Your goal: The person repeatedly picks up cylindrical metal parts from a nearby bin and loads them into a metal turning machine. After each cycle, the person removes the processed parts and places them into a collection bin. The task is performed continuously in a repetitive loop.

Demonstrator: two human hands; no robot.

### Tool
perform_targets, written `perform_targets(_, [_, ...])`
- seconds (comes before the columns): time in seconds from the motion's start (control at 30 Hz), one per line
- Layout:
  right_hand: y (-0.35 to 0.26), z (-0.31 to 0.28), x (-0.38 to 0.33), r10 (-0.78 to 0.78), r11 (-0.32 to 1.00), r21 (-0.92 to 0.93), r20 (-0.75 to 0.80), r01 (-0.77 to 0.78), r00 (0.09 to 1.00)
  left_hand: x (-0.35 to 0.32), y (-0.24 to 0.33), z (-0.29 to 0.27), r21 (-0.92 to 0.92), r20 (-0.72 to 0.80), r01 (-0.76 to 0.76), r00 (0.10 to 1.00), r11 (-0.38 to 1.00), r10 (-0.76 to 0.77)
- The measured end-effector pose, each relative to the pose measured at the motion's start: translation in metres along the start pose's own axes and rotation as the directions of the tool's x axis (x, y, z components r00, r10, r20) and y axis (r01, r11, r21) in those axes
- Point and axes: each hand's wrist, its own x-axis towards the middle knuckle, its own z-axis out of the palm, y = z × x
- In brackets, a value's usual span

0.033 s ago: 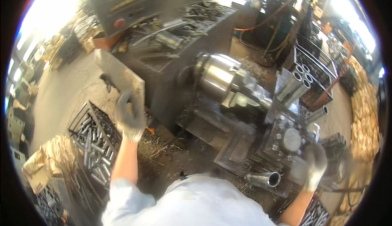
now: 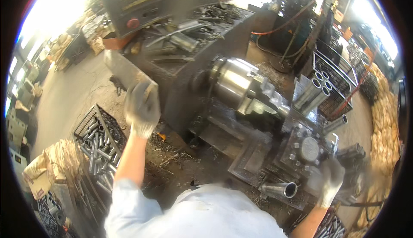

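Left hand (image 2: pixel 142 108) fingers clamp a flat metal plate (image 2: pixel 124 70) beside the lathe (image 2: pixel 241 83); it looks stiff, heavy, best gripped by its edge. Right hand (image 2: pixel 330 180) fingers: cannot tell.

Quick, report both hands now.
Left hand: gloved, closed on a flat metal plate.
Right hand: gloved, blurred, at the lathe; grip cannot be told.

Workshop w/ concrete floor (image 2: pixel 64 96), metal shavings (image 2: pixel 172 160) strewn; bright daylight top left & right; sacks (image 2: pixel 385 130) stacked right.

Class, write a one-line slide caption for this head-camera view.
At a metal lathe, a gloved left hand holds a flat grey plate while the gloved right hand rests beside a steel tube.
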Motion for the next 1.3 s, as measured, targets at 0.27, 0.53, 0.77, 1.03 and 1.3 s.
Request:
perform_targets(0.27, [0.036, -0.026, -0.108, 0.089, 0.981, -0.162, -0.122, -0.109, 0.988, 0.218, -0.038, 0.117, 0.473, 0.576, 0.072, 0.729, 0.878, -0.370])
perform_targets(0.53, [0.039, -0.026, -0.154, 0.159, 0.979, -0.134, 0.045, -0.152, 0.986, 0.084, 0.053, 0.045, -0.195, 0.032, -0.236, 0.969, 0.952, 0.247])
perform_targets(0.77, [0.070, 0.010, -0.131, 0.061, 0.984, 0.138, 0.312, -0.109, 0.948, -0.297, 0.108, -0.092, 0.115, 0.815, 0.678, 0.352, 0.725, -0.459])
perform_targets(1.03, [0.080, 0.067, -0.120, -0.108, 0.994, 0.086, 0.562, 0.072, 0.820, -0.622, 0.043, -0.356, 0.878, 0.205, 0.473, -0.506, -0.072, -0.838])
perform_targets(1.3, [-0.027, 0.132, -0.223, -0.491, 0.866, 0.450, 0.684, 0.218, 0.540, -0.675, 0.133, -0.478, 0.472, 0.073, 0.716, -0.613, -0.514, -0.787])
